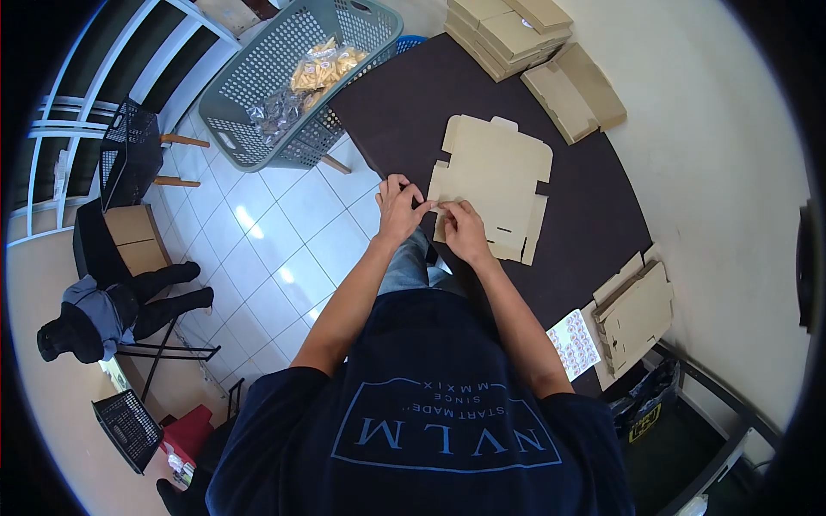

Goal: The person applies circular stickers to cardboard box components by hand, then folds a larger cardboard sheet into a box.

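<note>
On the dark table (594,215) lies a flat, unfolded cardboard box (495,176) with slots and tabs along its edges. My left hand (400,209) is at the table's edge, its fingers bent and its thumb reaching to the cardboard's near left edge. My right hand (463,230) rests over the lower left corner of the cardboard, fingers bent towards that same edge. The fingertips of both hands nearly meet at a small flap there. Whether they pinch anything is too small to tell.
Folded boxes (508,39) are stacked at the back, beside an open box (572,90). More flat cardboard (637,318) and a sticker sheet (574,344) lie at the right. A green basket (249,103) holding bagged items stands left of the table.
</note>
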`<state>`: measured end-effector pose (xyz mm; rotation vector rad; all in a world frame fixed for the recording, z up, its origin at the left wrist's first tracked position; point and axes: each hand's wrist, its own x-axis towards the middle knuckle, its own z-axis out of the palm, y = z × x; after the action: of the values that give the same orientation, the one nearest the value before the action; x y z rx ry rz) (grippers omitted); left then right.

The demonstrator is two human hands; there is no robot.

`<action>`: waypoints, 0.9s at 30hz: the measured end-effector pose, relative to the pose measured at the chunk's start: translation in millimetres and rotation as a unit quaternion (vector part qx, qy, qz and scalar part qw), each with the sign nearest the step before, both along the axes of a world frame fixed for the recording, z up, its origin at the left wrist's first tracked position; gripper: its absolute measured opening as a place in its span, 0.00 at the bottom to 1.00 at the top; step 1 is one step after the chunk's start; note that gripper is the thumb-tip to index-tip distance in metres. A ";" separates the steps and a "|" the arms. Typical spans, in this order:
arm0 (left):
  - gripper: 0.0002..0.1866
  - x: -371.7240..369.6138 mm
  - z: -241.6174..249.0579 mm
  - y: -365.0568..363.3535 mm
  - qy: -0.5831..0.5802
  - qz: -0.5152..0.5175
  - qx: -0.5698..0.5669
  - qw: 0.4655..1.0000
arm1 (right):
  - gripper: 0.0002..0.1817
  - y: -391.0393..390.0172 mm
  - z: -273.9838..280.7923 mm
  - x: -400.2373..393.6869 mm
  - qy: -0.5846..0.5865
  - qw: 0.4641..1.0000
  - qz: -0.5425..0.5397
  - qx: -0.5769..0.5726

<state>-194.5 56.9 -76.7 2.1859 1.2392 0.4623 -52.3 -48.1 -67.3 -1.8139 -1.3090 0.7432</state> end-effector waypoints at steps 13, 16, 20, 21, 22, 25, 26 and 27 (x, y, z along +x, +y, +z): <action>0.22 -10.3 7.2 1.6 0.039 -0.040 0.043 0.998 | 0.28 13.4 9.1 -0.4 -0.072 0.995 0.032 -0.066; 0.23 -12.0 16.5 8.8 0.065 -0.066 0.048 0.995 | 0.26 16.9 8.1 4.9 -0.061 0.993 0.021 -0.098; 0.25 -11.0 34.8 34.1 0.126 -0.131 -0.040 0.983 | 0.16 12.1 -0.3 30.4 0.122 0.988 -0.010 -0.097; 0.23 -8.4 23.3 45.2 0.026 -0.119 -0.084 0.989 | 0.15 8.6 -3.0 38.4 0.201 0.972 -0.045 -0.116; 0.21 -3.1 21.0 52.0 -0.073 -0.105 -0.128 0.983 | 0.15 4.8 -9.0 49.5 0.202 0.971 -0.049 -0.118; 0.16 14.5 18.4 51.6 -0.129 -0.109 -0.240 0.956 | 0.11 -1.4 -13.5 88.6 0.136 0.974 -0.156 -0.095; 0.15 19.6 19.1 50.8 -0.131 -0.136 -0.300 0.935 | 0.07 -3.0 -7.2 101.2 0.137 0.964 -0.203 -0.102; 0.14 25.2 31.7 45.0 -0.087 -0.149 -0.275 0.946 | 0.05 -4.1 -2.5 113.2 0.138 0.952 -0.251 -0.107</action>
<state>-169.2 101.9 -45.1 1.7624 0.7987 0.1521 61.0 -52.2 -69.8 -2.0107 -0.5644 0.8343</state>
